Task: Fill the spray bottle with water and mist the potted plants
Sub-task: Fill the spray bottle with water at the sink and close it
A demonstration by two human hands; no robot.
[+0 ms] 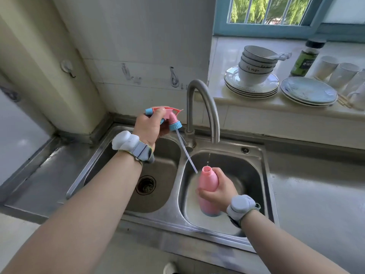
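Right hand (216,191) fingers wrap pink bottle (209,186) under faucet (205,109); left hand (150,125) fingers grip sprayer head (167,117).

Steel counter (316,194) with 2 sink basins (178,175), window ledge (256,103) bearing 2 plate stacks (308,91), green bottle (305,60), white cups (343,73)

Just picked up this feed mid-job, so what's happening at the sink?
The right hand holds the pink bottle, uncapped, under the faucet over the right basin, and a thin trickle falls toward its mouth. The left hand holds the removed spray head, its tube hanging down toward the bottle. The head is not yet back on.
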